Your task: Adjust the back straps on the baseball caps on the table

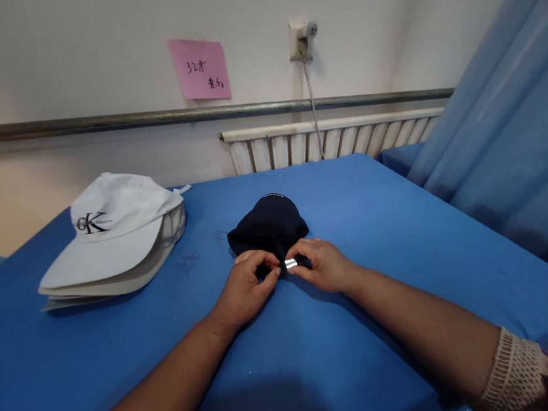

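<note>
A dark navy cap (268, 219) lies on the blue table (369, 221), its back strap toward me. On that strap a shiny metal buckle (291, 263) shows between my hands. My left hand (249, 284) pinches the strap just left of the buckle, thumb and index finger closed. From the other side my right hand (324, 264) grips the strap at the buckle, fingers also closed. The cap's brim is hidden from view.
To the left sits a stack of white and beige caps (114, 237), the top one with a black logo. Behind the table are a radiator (345, 139), a metal rail (136, 120) and a plugged-in cord (311, 95). A blue curtain (505, 106) hangs at the right.
</note>
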`<state>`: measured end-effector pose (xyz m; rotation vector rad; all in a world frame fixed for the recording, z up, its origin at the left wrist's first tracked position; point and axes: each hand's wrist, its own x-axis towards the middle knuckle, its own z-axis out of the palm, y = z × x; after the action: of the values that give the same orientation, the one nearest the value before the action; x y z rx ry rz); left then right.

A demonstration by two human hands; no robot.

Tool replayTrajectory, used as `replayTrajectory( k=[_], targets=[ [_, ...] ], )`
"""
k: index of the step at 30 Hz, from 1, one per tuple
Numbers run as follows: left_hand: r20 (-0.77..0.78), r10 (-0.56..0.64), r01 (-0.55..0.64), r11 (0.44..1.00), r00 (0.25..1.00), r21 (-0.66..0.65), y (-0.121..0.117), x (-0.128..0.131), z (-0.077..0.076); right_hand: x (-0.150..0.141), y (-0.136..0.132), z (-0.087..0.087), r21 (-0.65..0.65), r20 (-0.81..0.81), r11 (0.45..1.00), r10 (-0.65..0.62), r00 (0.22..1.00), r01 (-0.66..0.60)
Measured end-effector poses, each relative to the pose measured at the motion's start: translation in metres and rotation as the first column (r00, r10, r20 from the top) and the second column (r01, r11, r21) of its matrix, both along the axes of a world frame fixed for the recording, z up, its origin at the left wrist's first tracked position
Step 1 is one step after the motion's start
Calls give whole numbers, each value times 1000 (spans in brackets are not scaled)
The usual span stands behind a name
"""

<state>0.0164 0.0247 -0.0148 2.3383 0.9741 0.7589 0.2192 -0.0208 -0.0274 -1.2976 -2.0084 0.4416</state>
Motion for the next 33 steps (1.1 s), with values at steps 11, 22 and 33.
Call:
replayTrajectory(
  k=[11, 22, 33],
  targets=[
    [63, 17, -12, 997, 998, -79, -2, 5, -1, -4, 1, -2, 9, 71, 1000, 28, 997, -29],
    [33, 30, -27, 996, 999, -89, -5, 9, 2, -6, 0, -1, 4, 36, 1000, 24, 999, -24],
    [26, 63, -59, 988, 998, -142, 2, 1, 2, 18, 12, -10, -177, -423, 961, -269, 865, 212]
  ],
)
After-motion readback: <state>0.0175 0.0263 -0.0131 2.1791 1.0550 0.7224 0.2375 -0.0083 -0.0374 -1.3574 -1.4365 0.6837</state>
